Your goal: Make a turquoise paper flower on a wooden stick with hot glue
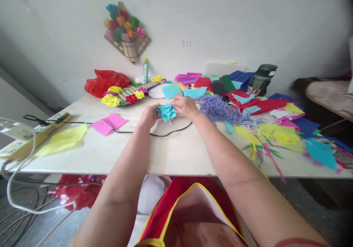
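1. Nearest the camera are a red garment with yellow edging (162,206) and two bare forearms (121,180), reaching across the surface.
2. The surface (179,155) is pale and stands against a light wall (171,26) marked "217". A grey floor (59,236) shows below, at the left.
3. One bunched blue paper flower (166,112) is between the two hands, above the middle of the surface. Its ruffled side turns toward the camera; its form is roundish, so its long axis is hard to tell.
4. The left hand (149,115) pinches the flower's left edge; the right hand (185,106) has its fingers closed on its upper right edge.
5. One thin pale stick (200,102) pokes out just right of the right hand, pointing sideways; whether it is held cannot be told.
6. Left of the hands: one pink paper piece (109,124), one yellow sheet (62,140), one power strip (35,136).
7. Behind: one red bag (106,83), one glue bottle (145,71) and one green panel (127,94) bearing at least four yellow flowers and one red.
8. Right: one heap of purple yarn (217,109), one dark bottle (263,79) and many coloured papers, too overlapped to count.
9. On the wall hangs one flower ornament (128,33).
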A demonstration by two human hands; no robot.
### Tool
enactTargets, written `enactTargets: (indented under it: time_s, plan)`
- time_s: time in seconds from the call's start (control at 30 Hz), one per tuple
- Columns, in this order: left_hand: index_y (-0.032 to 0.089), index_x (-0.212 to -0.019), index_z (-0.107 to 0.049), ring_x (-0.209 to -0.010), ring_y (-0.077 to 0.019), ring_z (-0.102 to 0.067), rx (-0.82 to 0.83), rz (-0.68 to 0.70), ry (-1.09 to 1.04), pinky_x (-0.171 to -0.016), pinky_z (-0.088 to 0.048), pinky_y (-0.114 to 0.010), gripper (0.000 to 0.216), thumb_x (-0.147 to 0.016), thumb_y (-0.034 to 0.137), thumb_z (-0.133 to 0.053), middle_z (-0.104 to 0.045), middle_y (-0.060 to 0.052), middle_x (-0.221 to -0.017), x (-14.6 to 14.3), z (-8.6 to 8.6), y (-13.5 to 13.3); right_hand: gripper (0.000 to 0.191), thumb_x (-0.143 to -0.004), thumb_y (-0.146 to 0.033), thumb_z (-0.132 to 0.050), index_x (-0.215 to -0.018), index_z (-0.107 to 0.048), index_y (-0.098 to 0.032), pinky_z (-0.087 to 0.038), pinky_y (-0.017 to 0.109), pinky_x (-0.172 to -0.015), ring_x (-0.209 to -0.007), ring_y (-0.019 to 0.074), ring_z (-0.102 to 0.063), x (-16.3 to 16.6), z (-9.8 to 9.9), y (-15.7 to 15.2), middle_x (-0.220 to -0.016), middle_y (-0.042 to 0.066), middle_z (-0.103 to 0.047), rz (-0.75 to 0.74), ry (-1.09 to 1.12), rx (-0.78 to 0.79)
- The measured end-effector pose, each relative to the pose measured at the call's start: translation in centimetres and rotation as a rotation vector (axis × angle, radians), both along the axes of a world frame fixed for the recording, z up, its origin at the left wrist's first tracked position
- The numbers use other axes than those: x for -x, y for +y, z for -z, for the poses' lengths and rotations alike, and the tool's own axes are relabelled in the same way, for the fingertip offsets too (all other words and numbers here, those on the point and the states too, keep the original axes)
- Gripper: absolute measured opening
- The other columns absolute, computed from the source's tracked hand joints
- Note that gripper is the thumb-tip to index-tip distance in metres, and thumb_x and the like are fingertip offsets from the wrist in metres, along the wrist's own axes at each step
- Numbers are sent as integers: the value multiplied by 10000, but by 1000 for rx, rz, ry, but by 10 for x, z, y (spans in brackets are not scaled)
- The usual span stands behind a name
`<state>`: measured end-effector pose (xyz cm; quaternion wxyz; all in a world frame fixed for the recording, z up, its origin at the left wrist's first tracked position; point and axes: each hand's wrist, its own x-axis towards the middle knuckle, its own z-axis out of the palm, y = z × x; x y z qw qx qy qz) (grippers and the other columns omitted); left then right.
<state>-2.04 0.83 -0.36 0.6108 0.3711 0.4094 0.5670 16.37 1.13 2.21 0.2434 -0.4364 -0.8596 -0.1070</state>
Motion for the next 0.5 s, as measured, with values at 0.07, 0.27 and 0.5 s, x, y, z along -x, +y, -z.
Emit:
enactTargets:
  time_s: [0.07,0.27,0.5]
  plan:
    - [127,-722,-638,-538,-146,-599,-36,23,28,-536,-498,-263,106,-748,224,-606,-635,-21,-614,1,1,-1,304,-939,-252,-508,-1094,-770,-243,-398,276,-680,-909,190,-648,-1,1,3,-1097,67,-718,-7,33,36]
    - [106,-763,-671,-532,-135,-576,-118,57,105,-530,-493,-260,161,-699,254,-674,-623,-19,-616,2,4,-1,299,-918,-243,-553,-1135,-759,-250,-468,285,-815,-1025,203,-674,-7,1,10,-1125,60,-751,0,94,178]
    - [108,-735,-683,-526,-121,-548,-154,70,144,-519,-474,-247,172,-658,262,-688,-594,-8,-605,3,7,0,306,-891,-232,-573,-1132,-762,-229,-486,265,-849,-1036,188,-696,-12,3,13,-1106,47,-770,-56,191,299]
